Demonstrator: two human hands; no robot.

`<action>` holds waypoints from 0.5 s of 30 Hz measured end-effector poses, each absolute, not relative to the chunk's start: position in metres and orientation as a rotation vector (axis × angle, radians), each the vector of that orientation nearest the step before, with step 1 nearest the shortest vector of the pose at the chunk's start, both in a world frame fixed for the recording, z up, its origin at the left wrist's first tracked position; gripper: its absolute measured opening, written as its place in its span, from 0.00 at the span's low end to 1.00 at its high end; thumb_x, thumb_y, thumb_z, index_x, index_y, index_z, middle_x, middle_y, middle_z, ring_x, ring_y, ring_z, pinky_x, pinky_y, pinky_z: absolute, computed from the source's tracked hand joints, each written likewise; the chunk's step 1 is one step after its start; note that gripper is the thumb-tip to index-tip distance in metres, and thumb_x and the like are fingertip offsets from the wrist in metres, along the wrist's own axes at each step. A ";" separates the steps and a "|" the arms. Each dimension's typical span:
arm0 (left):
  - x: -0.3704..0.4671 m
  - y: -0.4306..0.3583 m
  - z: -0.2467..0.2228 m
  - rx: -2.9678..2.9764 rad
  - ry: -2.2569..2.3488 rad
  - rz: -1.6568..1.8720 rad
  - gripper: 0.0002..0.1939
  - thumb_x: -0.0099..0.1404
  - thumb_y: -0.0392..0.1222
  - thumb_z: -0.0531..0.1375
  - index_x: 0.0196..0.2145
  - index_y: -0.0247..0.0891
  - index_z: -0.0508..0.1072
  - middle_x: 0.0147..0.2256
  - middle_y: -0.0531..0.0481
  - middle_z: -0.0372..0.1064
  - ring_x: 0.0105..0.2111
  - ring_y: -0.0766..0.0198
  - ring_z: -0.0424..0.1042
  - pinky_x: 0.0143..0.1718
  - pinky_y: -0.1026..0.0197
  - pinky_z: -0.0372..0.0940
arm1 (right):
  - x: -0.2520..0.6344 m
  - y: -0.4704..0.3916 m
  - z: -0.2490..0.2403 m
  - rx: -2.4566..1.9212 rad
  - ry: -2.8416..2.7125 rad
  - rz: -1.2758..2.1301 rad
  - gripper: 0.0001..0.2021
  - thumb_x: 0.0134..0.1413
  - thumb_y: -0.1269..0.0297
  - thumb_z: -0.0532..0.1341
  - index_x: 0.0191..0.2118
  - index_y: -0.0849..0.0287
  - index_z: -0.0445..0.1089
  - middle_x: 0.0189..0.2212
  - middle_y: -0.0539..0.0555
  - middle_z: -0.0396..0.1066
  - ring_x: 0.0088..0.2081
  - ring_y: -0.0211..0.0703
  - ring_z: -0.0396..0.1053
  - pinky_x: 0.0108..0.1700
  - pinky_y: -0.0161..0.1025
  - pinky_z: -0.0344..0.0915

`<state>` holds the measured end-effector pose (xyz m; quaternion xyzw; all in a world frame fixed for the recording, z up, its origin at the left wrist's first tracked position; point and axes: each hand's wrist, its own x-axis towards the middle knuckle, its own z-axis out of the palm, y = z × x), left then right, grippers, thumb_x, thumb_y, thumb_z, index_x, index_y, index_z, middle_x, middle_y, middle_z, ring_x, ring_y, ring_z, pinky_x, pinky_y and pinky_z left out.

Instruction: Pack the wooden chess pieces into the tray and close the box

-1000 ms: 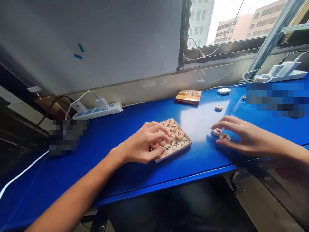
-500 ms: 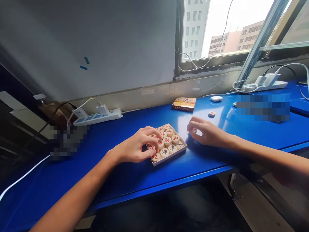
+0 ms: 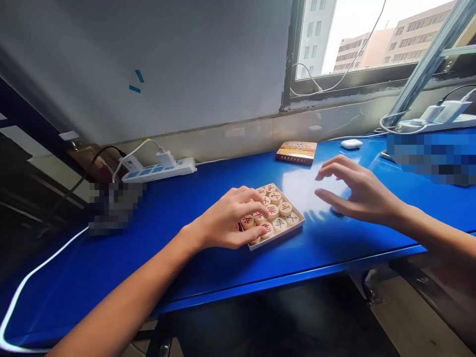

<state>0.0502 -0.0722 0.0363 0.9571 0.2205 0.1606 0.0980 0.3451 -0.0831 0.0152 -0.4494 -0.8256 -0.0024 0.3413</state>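
Note:
Over the left part of a shallow box (image 3: 277,239) of round wooden Chinese chess pieces, my left hand (image 3: 230,220) has its thumb and index finger curled round a red-marked Chinese chess piece (image 3: 267,229). Its other fingers hide part of the box. Red characters mark most pieces; a few at the near edge, such as one black-marked piece (image 3: 279,224), are black. My right hand (image 3: 349,191) hovers right of the box, thumb and fingers apart, nothing between them. Below its palm a disc-shaped object (image 3: 336,210) shows partly, mostly hidden and in shadow.
A brown-orange printed box (image 3: 296,152) lies behind the pieces on the blue table (image 3: 223,277). A white earbud case (image 3: 351,144) is by the wall. Power strips with plugs stand at left (image 3: 159,171) and right (image 3: 446,121). A white cable (image 3: 22,292) runs along the left.
My right hand has opened and moved right, away from the box; the piece at its fingers is no longer there. My left hand's thumb and index finger have shifted over to a neighbouring spot. The view has turned.

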 end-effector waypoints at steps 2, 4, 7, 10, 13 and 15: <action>0.052 -0.073 0.036 2.844 0.601 0.434 0.09 0.63 0.45 0.59 0.40 0.40 0.73 0.47 0.45 0.67 0.47 0.55 0.65 0.51 0.53 0.56 | 0.370 -0.089 0.004 -1.339 -2.337 0.150 0.16 0.53 0.52 0.60 0.44 0.55 0.66 0.45 0.60 0.64 0.38 0.49 0.68 0.41 0.49 0.67; 0.054 -0.074 0.036 2.849 0.573 0.391 0.09 0.63 0.45 0.59 0.39 0.40 0.73 0.48 0.45 0.68 0.48 0.55 0.65 0.52 0.53 0.55 | 0.385 -0.096 -0.006 -1.360 -2.405 0.289 0.12 0.57 0.54 0.57 0.43 0.55 0.67 0.42 0.58 0.66 0.37 0.47 0.68 0.40 0.47 0.68; 0.056 -0.075 0.037 2.843 0.612 0.364 0.08 0.63 0.45 0.59 0.38 0.40 0.72 0.48 0.45 0.68 0.49 0.54 0.64 0.53 0.52 0.55 | 0.381 -0.102 -0.010 -1.270 -2.383 0.339 0.08 0.60 0.60 0.54 0.39 0.57 0.67 0.37 0.57 0.67 0.35 0.43 0.67 0.37 0.43 0.67; 0.055 -0.074 0.039 2.831 0.650 0.343 0.09 0.63 0.46 0.59 0.38 0.40 0.72 0.48 0.45 0.68 0.50 0.54 0.63 0.53 0.52 0.56 | 0.355 -0.103 -0.003 -1.078 -2.356 0.351 0.06 0.59 0.64 0.55 0.40 0.57 0.66 0.36 0.55 0.67 0.33 0.40 0.67 0.36 0.40 0.67; 0.053 -0.072 0.038 2.824 0.668 0.339 0.08 0.63 0.44 0.59 0.38 0.40 0.72 0.49 0.45 0.67 0.49 0.54 0.63 0.53 0.52 0.56 | 0.319 -0.103 0.006 -0.804 -2.396 0.386 0.05 0.58 0.66 0.56 0.40 0.57 0.65 0.38 0.55 0.67 0.36 0.40 0.67 0.38 0.40 0.67; 0.052 -0.072 0.038 2.824 0.684 0.350 0.08 0.63 0.43 0.59 0.39 0.41 0.72 0.49 0.46 0.66 0.50 0.55 0.63 0.54 0.52 0.55 | 0.301 -0.099 0.011 -0.689 -2.442 0.357 0.06 0.57 0.66 0.57 0.41 0.56 0.65 0.41 0.56 0.65 0.38 0.41 0.67 0.40 0.41 0.67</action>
